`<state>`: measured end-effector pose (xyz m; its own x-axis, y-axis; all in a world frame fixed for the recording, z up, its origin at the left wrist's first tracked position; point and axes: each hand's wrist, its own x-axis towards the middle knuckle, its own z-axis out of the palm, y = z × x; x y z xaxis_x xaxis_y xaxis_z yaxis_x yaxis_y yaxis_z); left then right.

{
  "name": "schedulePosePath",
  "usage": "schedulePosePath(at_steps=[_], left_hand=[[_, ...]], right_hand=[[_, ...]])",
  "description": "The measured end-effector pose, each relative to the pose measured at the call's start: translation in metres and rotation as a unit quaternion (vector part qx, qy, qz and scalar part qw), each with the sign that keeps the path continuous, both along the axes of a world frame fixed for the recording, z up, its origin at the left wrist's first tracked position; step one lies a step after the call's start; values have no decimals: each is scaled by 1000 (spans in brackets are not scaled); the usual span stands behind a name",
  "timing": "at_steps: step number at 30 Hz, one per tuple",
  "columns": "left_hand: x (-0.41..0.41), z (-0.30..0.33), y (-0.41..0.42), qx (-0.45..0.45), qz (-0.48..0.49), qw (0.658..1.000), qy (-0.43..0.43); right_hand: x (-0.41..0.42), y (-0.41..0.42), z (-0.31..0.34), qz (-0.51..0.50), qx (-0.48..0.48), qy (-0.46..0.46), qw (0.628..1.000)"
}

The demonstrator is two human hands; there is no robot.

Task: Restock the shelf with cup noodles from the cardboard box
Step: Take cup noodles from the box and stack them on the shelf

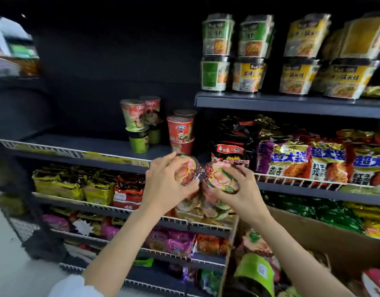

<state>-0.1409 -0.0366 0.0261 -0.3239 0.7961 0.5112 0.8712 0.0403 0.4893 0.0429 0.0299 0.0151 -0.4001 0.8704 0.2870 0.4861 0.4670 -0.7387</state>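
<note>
My left hand (163,185) grips one cup noodle (188,170) by its lid end. A second cup noodle (220,181) is gripped by my right hand (242,191). Both cups are side by side in the air, just below the front rail of the dark shelf (77,144). Green cup noodles (137,129) and red cup noodles (180,133) stand stacked in twos at that shelf's right end; its left part is bare. The cardboard box (334,243) sits at the lower right with more cup noodles (255,273) inside.
Bagged instant noodles (326,163) fill the shelf to the right and the rows below. Square noodle tubs (249,61) are stacked on the upper right shelf. A white wire rail with a yellow price strip (112,157) edges the shelf. Pale floor lies at the lower left.
</note>
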Motion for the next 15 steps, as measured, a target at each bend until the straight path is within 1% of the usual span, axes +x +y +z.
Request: schedulePosePath(at_steps=[4,7,10,15], left_hand=[[-81,4,-4,15,0,1000,21],[-134,9,-1,2,-1,1000,27],[-173,16,8,-1,16,999,34],[-223,29,34,-6,50,998,28]], right_hand=[[-84,-2,3,-2,11,11,1000],[-138,-1,2,-16,6,20,1000],[-183,3,3,-27,6,40,999],[-243,19,7,-50,27,40,998]])
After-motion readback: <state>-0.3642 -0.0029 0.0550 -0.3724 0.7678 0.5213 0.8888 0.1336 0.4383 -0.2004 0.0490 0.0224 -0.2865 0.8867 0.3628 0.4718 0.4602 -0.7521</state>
